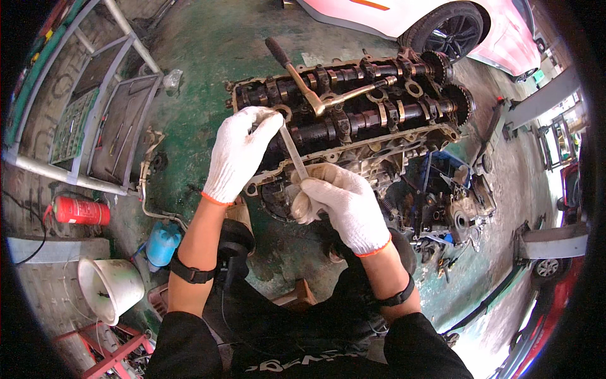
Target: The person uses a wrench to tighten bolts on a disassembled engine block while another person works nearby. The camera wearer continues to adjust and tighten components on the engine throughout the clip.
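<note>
Head view, looking straight down: both hands in white knit gloves with orange cuffs, working over a cylinder head (353, 120) that sits on the green-painted floor (208, 57), toward its far side near a white car (442, 19). Left hand (241, 155) is curled over the near-left corner of the head, fingers bent down onto the metal; can't tell if it's actually gripping anything under there. Right hand (344, 205) is closed around the lower end of a thin metal rod (293, 151), and there's a pale rag (303, 202) bunched up in the same fist. The rod runs up and left from that fist to the corner of the head, its top end right beside the left fingertips.

On top of the head you can see both camshafts, with their sprockets (451, 82) at the right end. A ratchet (303, 79) with a dark grip lies across it, handle pointing toward the far-left.

Around the floor: grey rack (95, 114) along the left edge, red extinguisher (79, 210) lying on its side below it, blue canister (163, 243) nearer me, white bucket (110, 287) tipped over at the near-left. Pile of engine parts (448, 208) just right of the head. Black bands on both wrists, dark sleeves
</note>
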Demonstrator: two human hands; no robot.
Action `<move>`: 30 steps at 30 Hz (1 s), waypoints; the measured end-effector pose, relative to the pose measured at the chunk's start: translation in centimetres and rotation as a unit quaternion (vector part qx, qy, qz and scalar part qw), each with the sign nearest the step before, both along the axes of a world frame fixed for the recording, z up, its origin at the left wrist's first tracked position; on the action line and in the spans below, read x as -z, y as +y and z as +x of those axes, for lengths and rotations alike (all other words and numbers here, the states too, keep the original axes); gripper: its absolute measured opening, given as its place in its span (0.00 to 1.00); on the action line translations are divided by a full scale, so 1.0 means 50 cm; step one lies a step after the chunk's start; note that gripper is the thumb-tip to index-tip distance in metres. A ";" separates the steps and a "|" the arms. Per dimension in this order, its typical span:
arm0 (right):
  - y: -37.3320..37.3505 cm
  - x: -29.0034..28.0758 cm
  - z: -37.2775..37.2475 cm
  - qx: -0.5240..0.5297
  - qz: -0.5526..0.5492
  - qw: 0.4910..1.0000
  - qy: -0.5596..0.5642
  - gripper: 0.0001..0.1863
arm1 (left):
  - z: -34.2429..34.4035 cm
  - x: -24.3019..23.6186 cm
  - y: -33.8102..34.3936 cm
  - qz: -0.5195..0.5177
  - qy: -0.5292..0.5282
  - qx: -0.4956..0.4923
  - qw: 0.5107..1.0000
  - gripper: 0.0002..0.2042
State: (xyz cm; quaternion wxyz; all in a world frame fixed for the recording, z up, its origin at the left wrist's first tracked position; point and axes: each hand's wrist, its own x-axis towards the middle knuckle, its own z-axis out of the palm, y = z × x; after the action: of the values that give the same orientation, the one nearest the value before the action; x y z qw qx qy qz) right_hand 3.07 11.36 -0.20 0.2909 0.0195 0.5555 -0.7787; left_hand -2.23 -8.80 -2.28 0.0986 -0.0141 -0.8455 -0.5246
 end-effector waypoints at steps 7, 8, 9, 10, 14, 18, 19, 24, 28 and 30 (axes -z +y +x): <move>-0.051 0.003 0.024 -0.091 -0.017 0.996 -0.012 0.16 | 0.004 0.001 0.003 -0.008 -0.002 -0.009 1.000 0.17; -0.058 0.005 0.027 -0.105 -0.027 0.994 -0.018 0.15 | 0.004 0.003 0.003 -0.009 -0.001 -0.009 1.000 0.17; -0.064 0.008 0.029 -0.108 -0.027 0.994 -0.016 0.14 | 0.004 0.004 0.003 -0.009 0.000 -0.008 1.000 0.17; -0.069 0.012 0.030 -0.112 -0.038 0.993 -0.013 0.14 | 0.004 0.006 0.002 -0.004 -0.003 -0.007 1.000 0.17; -0.071 0.028 0.020 -0.138 -0.072 0.988 -0.003 0.12 | 0.004 0.013 0.004 -0.021 0.007 -0.017 1.000 0.16; -0.056 0.030 0.005 -0.168 -0.090 0.981 -0.033 0.12 | 0.007 0.016 0.009 0.006 0.004 -0.022 1.000 0.15; -0.051 0.027 0.005 -0.187 -0.106 0.976 -0.022 0.12 | 0.008 0.016 0.010 0.022 -0.003 -0.024 0.999 0.14; -0.033 0.008 0.011 -0.213 -0.060 0.975 0.001 0.13 | 0.010 0.014 0.009 0.044 0.017 -0.048 0.998 0.17; -0.023 0.003 0.004 -0.134 -0.009 0.990 0.043 0.15 | 0.005 0.014 0.007 0.073 0.009 -0.069 0.995 0.19; -0.014 0.000 -0.005 -0.093 0.019 0.993 0.068 0.15 | 0.003 0.014 0.006 0.072 0.009 -0.077 0.994 0.18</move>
State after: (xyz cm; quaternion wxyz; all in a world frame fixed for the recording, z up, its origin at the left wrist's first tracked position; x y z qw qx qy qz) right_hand 2.84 10.64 -0.20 0.3232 -0.0803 0.5881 -0.7370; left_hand -2.09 -8.48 -2.99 0.1465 0.0533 -0.8032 -0.5749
